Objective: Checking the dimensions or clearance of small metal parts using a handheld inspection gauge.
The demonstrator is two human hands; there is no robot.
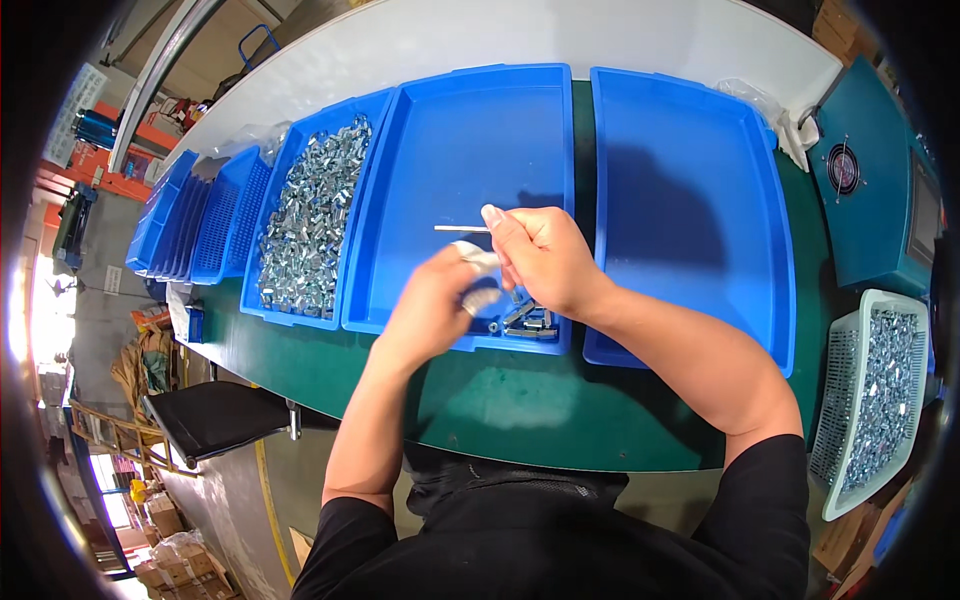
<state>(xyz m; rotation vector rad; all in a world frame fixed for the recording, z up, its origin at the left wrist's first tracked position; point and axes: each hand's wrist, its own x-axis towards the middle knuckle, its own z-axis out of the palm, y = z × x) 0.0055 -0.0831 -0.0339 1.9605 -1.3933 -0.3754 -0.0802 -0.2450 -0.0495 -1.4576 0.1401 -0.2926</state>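
My right hand (548, 255) is closed in a pinch on a thin, light-coloured rod (460, 228), which sticks out to the left over the middle blue tray (470, 130). Just below and left of it is my left hand (435, 300), fingers curled and blurred by motion. Something white (478, 257) covers or lies at its fingertips; whether that hand grips anything is unclear. Beneath the hands, several small silvery metal pieces (530, 325) lie in the near right corner of the middle tray, partly hidden by my right hand.
A blue tray full of metal pieces (315, 220) stands at left, beside stacked blue baskets (215, 215). Another blue tray (690, 280) sits at right. Beyond it are a teal machine (860, 180) and a pale basket of metal pieces (840, 400). The green table's near edge curves before me.
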